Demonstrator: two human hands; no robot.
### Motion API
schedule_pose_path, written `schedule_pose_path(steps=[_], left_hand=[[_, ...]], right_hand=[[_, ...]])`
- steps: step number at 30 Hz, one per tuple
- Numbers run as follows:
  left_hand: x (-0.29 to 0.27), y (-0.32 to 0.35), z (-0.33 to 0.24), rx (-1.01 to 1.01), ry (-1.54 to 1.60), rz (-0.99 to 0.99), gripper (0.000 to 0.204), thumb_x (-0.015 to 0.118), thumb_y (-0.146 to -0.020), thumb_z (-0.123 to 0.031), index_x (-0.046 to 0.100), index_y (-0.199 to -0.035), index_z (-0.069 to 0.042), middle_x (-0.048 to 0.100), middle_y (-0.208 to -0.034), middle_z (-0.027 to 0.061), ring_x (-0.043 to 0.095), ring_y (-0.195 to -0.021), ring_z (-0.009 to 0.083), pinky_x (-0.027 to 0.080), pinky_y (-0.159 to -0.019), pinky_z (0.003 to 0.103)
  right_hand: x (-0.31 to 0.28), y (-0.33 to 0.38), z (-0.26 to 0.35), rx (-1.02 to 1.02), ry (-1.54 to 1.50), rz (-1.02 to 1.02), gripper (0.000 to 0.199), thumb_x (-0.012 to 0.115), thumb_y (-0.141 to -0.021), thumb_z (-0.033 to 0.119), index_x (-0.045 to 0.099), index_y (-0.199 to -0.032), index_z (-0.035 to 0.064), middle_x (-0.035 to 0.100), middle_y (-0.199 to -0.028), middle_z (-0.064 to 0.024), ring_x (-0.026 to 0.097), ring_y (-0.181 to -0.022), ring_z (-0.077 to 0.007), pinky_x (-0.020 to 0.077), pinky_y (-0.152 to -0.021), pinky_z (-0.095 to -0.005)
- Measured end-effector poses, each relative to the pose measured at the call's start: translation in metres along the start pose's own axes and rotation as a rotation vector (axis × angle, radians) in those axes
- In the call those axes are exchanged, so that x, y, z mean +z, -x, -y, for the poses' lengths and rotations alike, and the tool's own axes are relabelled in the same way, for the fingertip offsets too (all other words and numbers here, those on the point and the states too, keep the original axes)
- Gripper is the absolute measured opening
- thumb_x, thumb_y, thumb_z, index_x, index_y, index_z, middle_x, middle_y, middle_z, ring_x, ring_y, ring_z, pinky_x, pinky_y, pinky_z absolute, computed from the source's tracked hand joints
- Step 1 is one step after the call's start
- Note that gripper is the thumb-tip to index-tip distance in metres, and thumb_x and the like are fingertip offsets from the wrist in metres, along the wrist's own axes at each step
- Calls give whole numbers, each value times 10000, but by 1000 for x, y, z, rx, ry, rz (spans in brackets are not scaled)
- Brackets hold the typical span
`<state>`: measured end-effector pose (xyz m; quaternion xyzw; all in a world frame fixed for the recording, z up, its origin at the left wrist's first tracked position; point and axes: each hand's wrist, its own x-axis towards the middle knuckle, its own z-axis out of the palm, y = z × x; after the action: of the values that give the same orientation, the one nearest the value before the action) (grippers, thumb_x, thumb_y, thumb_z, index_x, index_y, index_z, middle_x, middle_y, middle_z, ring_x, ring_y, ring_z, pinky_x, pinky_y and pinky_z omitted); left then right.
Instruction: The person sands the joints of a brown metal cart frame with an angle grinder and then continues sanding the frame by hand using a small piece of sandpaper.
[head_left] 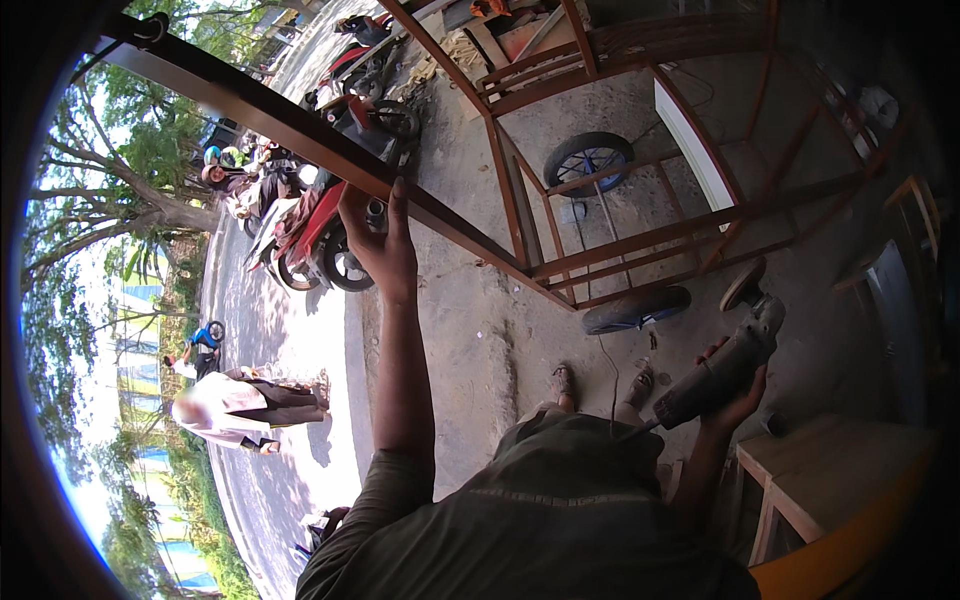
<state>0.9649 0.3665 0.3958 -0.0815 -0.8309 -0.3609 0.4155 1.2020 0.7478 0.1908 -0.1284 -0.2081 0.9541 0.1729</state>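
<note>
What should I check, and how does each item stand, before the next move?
1. Left hand touching the brown metal beam: ok; grip firmness, cannot tell.
2. Right hand holding the power tool: ok, fingers wrapped around its body.
3. Tool's disc stopped: cannot tell from a still.
4. Gloves worn: not ok, both hands are bare.
5. Floor ahead of the feet clear: not ok, a wheel lies there.

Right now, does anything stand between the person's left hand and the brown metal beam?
Nothing visible does: the left hand is on the brown beam. The right hand holds the grinder, well clear of that contact.
</note>
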Motion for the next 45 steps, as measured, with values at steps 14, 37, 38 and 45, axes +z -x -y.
schedule_pose_path(steps=[14,37,38,45], left_hand=[[41,62,41,-192,-152,179,321,804,-852,-165,600,-1069,-47,714,-964,97,700,-867,225,538,-724,366],[51,152,53,-664,-534,948,872,722,-803,-292,303,-1470,83,707,-1020,255,723,-936,388,553,-864,530],[52,170,57,-496,-587,776,571,701,-826,-282,556,-1262,57,712,-751,169,727,-721,376,583,-737,495],[24,109,3,685,-1130,947,476,553,-952,-322,656,-1282,4,554,-1447,178,354,-1465,403,108,-1265,574]], right_hand=[[9,-31,-16,118,-63,54,627,367,-1077,510,423,-1440,3,566,-1276,-209,602,-1042,-334,511,-872,-466],[-8,-52,0,43,232,259,667,405,-1066,519,417,-1456,-22,559,-1328,-184,630,-1048,-289,546,-878,-409],[-2,-53,2,59,256,213,663,403,-1068,517,411,-1465,-14,559,-1333,-178,633,-1050,-285,549,-874,-399],[18,-62,2,82,368,249,699,370,-1053,580,464,-1418,-9,601,-1246,-149,636,-1026,-253,548,-866,-363]])
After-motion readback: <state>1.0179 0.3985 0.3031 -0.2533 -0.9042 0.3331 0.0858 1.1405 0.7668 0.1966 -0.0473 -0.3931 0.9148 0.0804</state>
